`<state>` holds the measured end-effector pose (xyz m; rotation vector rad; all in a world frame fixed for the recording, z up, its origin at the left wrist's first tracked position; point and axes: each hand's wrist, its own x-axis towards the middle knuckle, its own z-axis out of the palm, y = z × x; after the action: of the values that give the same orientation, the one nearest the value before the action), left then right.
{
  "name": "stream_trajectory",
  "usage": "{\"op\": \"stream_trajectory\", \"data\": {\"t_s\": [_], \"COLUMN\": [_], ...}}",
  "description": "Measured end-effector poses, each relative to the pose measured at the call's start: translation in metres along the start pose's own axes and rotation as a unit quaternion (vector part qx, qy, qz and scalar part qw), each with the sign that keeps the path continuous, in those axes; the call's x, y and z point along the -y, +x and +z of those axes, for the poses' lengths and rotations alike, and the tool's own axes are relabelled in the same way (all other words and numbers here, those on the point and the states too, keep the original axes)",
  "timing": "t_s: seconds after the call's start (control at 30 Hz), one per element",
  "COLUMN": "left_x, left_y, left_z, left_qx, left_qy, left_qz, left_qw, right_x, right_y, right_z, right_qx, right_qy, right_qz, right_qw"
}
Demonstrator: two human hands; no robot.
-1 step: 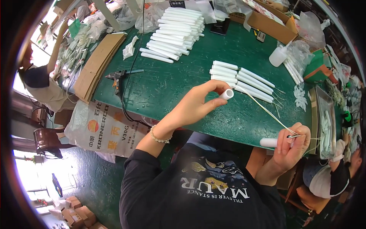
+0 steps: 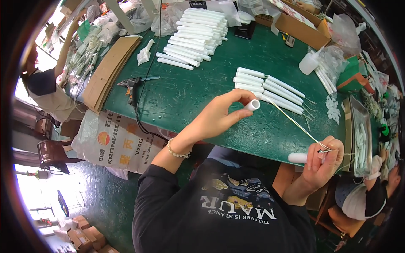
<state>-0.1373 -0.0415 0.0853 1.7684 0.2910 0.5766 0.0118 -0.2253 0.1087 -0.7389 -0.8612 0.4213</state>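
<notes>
Overhead view of a green worktop (image 2: 190,92), its edges bent by the lens and its far and right sides cut off by the dark rim. The person's dark shirt fills the lower middle and hides the near edge of the worktop and both elbows. The left hand (image 2: 219,116) is raised over the worktop, thumb and fingers curled together and pinching a short white tube (image 2: 253,105) near its open end; the rest of the tube is covered by the fingertips. A pair of thin pale wires (image 2: 295,124) runs from the tube down to the right hand (image 2: 322,162), too fine to show how they are fixed at either end. The right hand is closed, its fingers pressed together around a second white tube (image 2: 297,158), of which only the rounded left end shows, and around a small metal piece that is too small to make out. Beyond the left hand lies a row of white tubes (image 2: 270,86) with wires at their right ends, and farther off a larger stack of white tubes (image 2: 196,36). A black glue gun (image 2: 130,84) rests near the left edge beside flat cardboard (image 2: 109,69). Another person at the far left is partly lost in glare.
</notes>
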Motion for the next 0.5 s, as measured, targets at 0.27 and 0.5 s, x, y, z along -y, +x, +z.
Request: {"op": "stream_trajectory", "data": {"t_s": [0.27, 0.5], "left_x": [0.006, 0.013], "left_y": [-0.009, -0.014], "left_z": [0.0, -0.003], "left_qx": [0.017, 0.033], "left_qy": [-0.06, -0.152], "left_qz": [-0.003, -0.036], "left_qw": [0.998, 0.987], "right_x": [0.001, 0.002], "right_y": [0.002, 0.003], "right_z": [0.002, 0.006], "right_qx": [0.008, 0.04], "right_qy": [0.012, 0.038], "right_qz": [-0.03, -0.031], "right_qw": [0.999, 0.998]}}
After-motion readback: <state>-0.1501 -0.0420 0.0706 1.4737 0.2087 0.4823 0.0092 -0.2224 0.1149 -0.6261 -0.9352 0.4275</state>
